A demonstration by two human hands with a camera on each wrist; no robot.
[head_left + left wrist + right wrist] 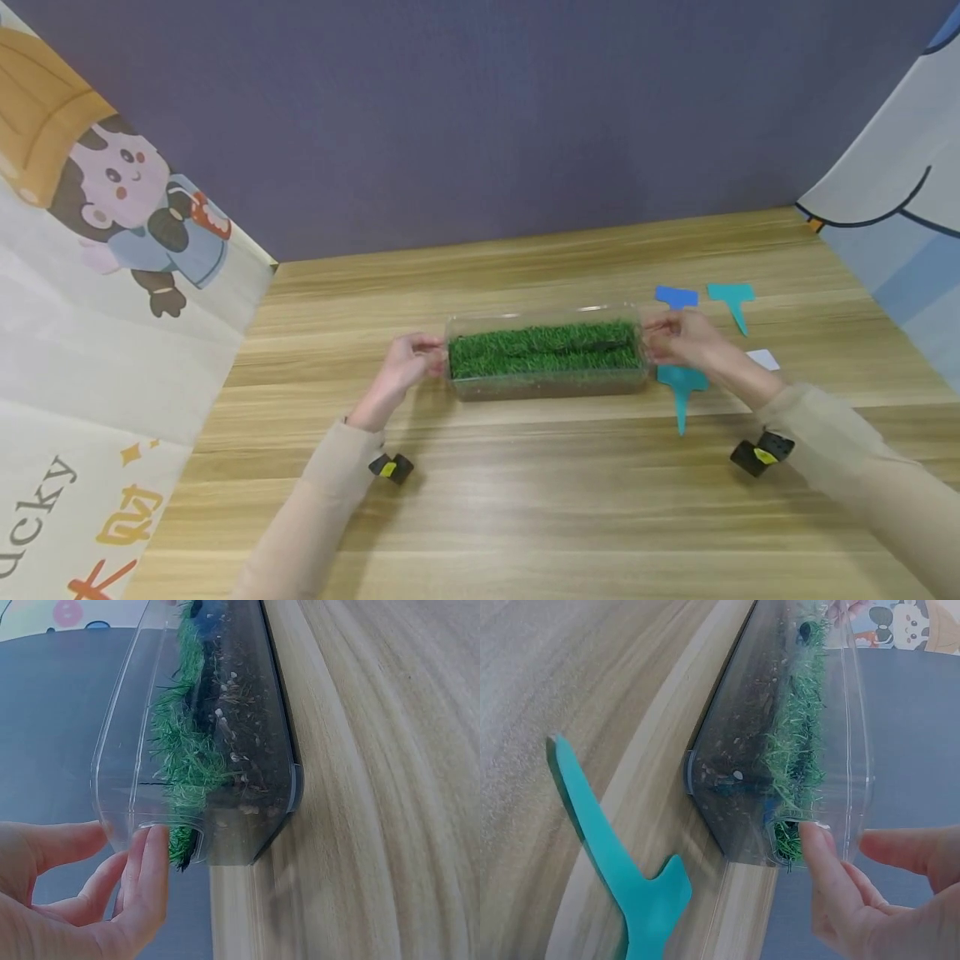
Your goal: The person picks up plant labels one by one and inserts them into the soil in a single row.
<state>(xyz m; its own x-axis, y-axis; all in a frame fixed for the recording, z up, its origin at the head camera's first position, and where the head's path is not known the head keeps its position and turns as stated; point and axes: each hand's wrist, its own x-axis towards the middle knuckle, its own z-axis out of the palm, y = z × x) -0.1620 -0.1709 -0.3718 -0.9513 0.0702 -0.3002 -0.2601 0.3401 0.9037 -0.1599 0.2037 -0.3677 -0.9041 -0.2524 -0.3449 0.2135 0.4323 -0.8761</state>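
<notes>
A long clear plastic planter box [551,388] stands on the wooden table, with strips of artificial green grass [543,340] inside. Brown soil with pale bits [244,727] shows through its side. At the left end, my left hand [405,362] pinches the box's end wall, fingertips by a curved cutout and thumb at the upper edge. The right hand [690,337] grips the opposite end the same way. Just below the right hand lies a teal T-shaped plant label [682,381], also large in the right wrist view.
Behind the right hand lie a blue label [677,297] and another teal label [731,293]; a white label [763,359] is partly hidden by the right forearm. A dark panel [525,125] closes off the table's [525,500] back, with printed cloths [75,333] at both sides.
</notes>
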